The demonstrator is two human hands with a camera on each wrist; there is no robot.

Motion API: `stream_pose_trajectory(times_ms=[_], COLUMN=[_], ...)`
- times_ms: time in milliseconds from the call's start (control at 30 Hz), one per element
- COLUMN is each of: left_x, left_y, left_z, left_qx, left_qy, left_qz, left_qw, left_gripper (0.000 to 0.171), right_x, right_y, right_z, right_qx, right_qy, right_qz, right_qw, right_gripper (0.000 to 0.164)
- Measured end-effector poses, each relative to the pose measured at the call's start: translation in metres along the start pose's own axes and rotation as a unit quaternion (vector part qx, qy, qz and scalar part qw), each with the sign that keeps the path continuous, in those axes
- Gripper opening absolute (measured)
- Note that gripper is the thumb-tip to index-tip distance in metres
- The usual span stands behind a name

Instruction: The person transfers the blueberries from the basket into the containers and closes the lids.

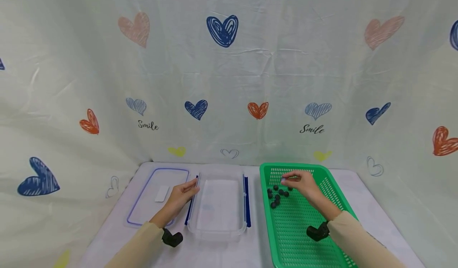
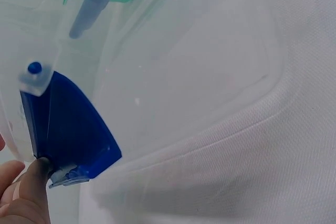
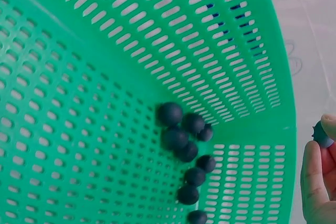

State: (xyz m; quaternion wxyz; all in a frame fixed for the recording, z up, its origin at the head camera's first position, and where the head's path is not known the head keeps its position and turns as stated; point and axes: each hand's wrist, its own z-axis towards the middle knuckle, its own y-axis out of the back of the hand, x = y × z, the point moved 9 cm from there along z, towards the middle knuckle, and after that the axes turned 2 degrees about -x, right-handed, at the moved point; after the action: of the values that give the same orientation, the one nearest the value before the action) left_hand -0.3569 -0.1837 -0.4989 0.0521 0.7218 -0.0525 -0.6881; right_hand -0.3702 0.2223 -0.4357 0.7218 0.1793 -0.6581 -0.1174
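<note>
My right hand [image 1: 301, 183], raised over the far part of a green basket [image 1: 269, 228], pinches a blueberry [image 3: 321, 136] between thumb and fingertips. Several more blueberries [image 3: 188, 194] lie on the basket floor along its left side and far corner. A clear plastic food container [image 1: 223, 204] stands lidless left of the basket, with nothing seen inside. My left hand [image 1: 177, 200] holds this container at its left side; in the left wrist view the thumb touches the hanging blue side latch [image 2: 73, 129]. The fingers are partly cut off there.
The container's lid [image 1: 148, 204], clear with a blue seal and a white label, lies flat on the white-covered table at left. Another blue latch [image 1: 247, 202] hangs on the container's right side. A heart-patterned curtain [image 1: 229, 81] rises behind the table.
</note>
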Motion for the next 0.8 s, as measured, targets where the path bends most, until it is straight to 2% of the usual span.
stream_pose_trajectory(times_ms=[467, 800], left_x=[0.001, 0.001], left_y=[-0.001, 0.001], left_z=[0.001, 0.002], left_qx=[0.002, -0.003], left_qy=[0.003, 0.003], left_qz=[-0.002, -0.001], left_qw=[1.0, 1.0], left_gripper=[0.052, 0.053], right_x=[0.024, 0.042], right_y=[-0.016, -0.032], right_z=[0.002, 0.007], right_qx=[0.026, 0.055], right_qy=[0.027, 0.022], right_qz=[0.006, 0.033], right_qw=[0.999, 0.998], right_gripper=[0.04, 0.039])
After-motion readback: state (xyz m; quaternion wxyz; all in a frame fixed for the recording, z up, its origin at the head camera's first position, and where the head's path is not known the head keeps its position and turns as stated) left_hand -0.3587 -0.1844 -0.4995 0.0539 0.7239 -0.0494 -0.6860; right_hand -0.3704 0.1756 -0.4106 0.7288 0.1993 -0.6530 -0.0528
